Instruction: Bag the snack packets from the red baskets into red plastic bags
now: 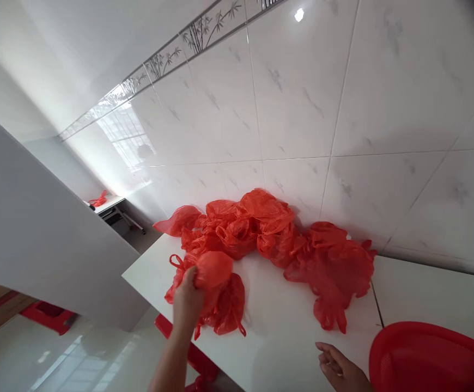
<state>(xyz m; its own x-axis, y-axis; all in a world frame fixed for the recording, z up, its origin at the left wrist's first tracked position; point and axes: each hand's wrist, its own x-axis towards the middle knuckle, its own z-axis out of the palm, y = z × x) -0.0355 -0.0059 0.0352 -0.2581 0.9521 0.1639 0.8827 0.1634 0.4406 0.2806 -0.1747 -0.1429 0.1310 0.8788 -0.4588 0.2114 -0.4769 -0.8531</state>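
Note:
My left hand (188, 294) is closed around the top of a red plastic bag (214, 270), near the left end of the white table (278, 318). More thin red bags lie crumpled under and around it. Against the wall runs a heap of red plastic bags (237, 228), some puffed up and knotted-looking. To its right, a flatter pile of red bags (335, 261) spreads over the tabletop. My right hand (341, 370) hovers low at the table's front, beside a red plastic basin; its fingers are loosely bent and apart, with nothing in them.
The red basin (433, 354) stands at the right front. A tiled wall (294, 120) backs the table. A grey partition (49, 228) rises on the left, with red stools (51, 316) and cardboard (0, 307) beyond. Another table (110, 203) stands farther back.

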